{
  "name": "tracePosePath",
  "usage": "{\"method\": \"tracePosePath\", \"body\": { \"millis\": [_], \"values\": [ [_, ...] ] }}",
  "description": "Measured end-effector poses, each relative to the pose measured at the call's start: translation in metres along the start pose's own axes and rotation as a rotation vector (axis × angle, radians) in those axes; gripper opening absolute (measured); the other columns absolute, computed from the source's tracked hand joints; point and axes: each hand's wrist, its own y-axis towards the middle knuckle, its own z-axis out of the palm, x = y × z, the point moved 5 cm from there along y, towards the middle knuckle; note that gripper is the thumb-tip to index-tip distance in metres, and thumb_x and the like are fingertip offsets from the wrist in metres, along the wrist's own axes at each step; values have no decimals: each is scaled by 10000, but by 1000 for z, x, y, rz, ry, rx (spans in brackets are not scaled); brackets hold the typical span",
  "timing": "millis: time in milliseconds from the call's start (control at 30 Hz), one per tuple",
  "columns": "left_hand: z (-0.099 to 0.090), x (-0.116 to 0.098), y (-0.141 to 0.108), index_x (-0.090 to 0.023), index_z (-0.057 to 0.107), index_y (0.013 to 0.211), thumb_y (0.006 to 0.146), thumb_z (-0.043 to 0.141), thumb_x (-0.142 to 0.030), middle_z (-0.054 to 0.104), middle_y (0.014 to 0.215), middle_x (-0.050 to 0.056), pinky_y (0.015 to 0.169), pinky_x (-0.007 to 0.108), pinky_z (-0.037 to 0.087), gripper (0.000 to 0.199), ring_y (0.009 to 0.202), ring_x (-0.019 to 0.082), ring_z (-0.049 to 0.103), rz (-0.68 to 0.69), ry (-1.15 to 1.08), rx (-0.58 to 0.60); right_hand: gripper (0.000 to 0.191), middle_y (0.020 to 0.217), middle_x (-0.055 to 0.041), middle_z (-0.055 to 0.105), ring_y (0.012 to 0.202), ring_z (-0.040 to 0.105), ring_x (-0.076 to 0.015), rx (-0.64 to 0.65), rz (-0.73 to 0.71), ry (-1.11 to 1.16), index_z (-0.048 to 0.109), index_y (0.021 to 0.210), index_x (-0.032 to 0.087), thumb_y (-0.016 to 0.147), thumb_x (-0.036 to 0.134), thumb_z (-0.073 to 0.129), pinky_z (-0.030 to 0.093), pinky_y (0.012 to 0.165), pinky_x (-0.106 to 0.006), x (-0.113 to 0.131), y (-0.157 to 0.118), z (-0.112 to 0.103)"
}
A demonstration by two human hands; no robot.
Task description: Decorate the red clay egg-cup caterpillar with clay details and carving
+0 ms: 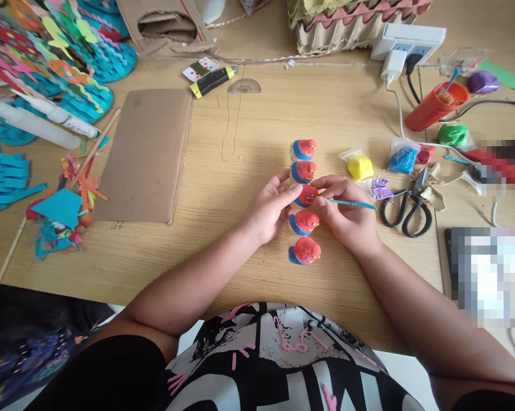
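Note:
Several small red-and-blue clay figures (304, 221) with yellow details sit in a row, one behind another, on what looks like a pale strip, mostly hidden. My left hand (271, 208) grips the row from the left, its thumb on the middle figure (307, 196). Between the thumb and fingers of my right hand (347, 214) is a thin blue clay modelling tool (353, 204). The tool's tip meets the middle figure's front, near a yellow curved line. Figures nearer to me carry small purple and yellow bits.
Black-handled scissors (411, 208), yellow clay (360, 166), bagged blue clay (402, 158) and a red cup (434, 107) lie to the right. A cardboard sheet (144, 154), paper scraps (63, 214) and glue bottles (35, 125) are left. Behind stand egg trays (334, 37) and a power strip (409, 41).

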Motion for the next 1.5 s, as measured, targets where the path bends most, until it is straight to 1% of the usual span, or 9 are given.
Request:
{"method": "tracePosePath", "body": {
  "millis": [233, 400, 600, 667, 767, 900, 1067, 1300, 1500],
  "values": [
    [3, 0, 0, -249, 645, 1339, 807, 975, -345, 841, 979, 2, 780, 290, 623, 634, 872, 175, 814, -1, -32, 11, 161, 1107, -63, 810, 1049, 767, -229, -7, -6, -6, 694, 907, 274, 991, 383, 778, 626, 953, -463, 1, 0, 1],
    [1, 0, 0, -248, 663, 1313, 815, 969, -341, 840, 993, 14, 802, 314, 616, 592, 904, 195, 814, 2, -27, 2, 171, 1113, -63, 806, 1050, 766, -230, -4, 2, -16, 686, 913, 274, 991, 396, 777, 634, 945, -463, 1, -1, 0],
    [1, 0, 0, -245, 656, 1322, 831, 957, -340, 830, 983, 9, 852, 320, 618, 584, 944, 196, 809, 11, -33, 3, 128, 1125, -66, 799, 1066, 771, -225, -6, -1, 15, 684, 926, 268, 997, 332, 768, 631, 954, -456, -1, -2, 0],
    [2, 0, 0, -237, 649, 1323, 819, 967, -344, 825, 973, 4, 835, 307, 615, 606, 914, 185, 806, 15, -29, 1, 117, 1123, -64, 798, 1060, 771, -222, -3, -7, 27, 686, 929, 267, 995, 315, 770, 631, 945, -450, -1, -2, 0],
    [2, 0, 0, -235, 636, 1332, 806, 974, -357, 822, 982, -2, 769, 279, 598, 638, 863, 167, 798, 11, -16, 3, 113, 1124, -60, 802, 1057, 773, -219, 4, -10, 37, 691, 925, 269, 997, 309, 770, 630, 942, -443, 0, -1, 0],
    [0, 0, 1, -243, 627, 1339, 809, 971, -367, 827, 1006, 3, 726, 268, 591, 644, 843, 161, 794, 11, -1, 9, 132, 1126, -56, 808, 1070, 774, -228, 3, 0, 34, 695, 914, 277, 998, 344, 772, 632, 955, -456, 1, -1, 0],
    [-3, 1, 2, -250, 621, 1369, 837, 947, -384, 840, 1035, 17, 750, 296, 614, 638, 884, 187, 807, 2, 36, 5, 147, 1134, -57, 811, 1066, 772, -232, 1, 14, 24, 691, 910, 279, 996, 365, 773, 635, 954, -464, 2, -1, 0],
    [0, 0, 1, -240, 630, 1339, 818, 959, -368, 843, 1005, 10, 737, 273, 622, 630, 840, 158, 801, 12, 19, 11, 141, 1126, -59, 808, 1068, 768, -232, -2, 8, 13, 695, 904, 275, 997, 347, 773, 623, 969, -465, 3, -1, 1],
    [0, 0, 1, -243, 629, 1348, 836, 944, -375, 840, 1023, 12, 771, 287, 639, 615, 891, 171, 813, 18, 42, 6, 135, 1124, -56, 807, 1076, 765, -235, -5, 12, 10, 702, 908, 281, 995, 350, 778, 618, 983, -465, 3, 0, 1]
  ]
}}
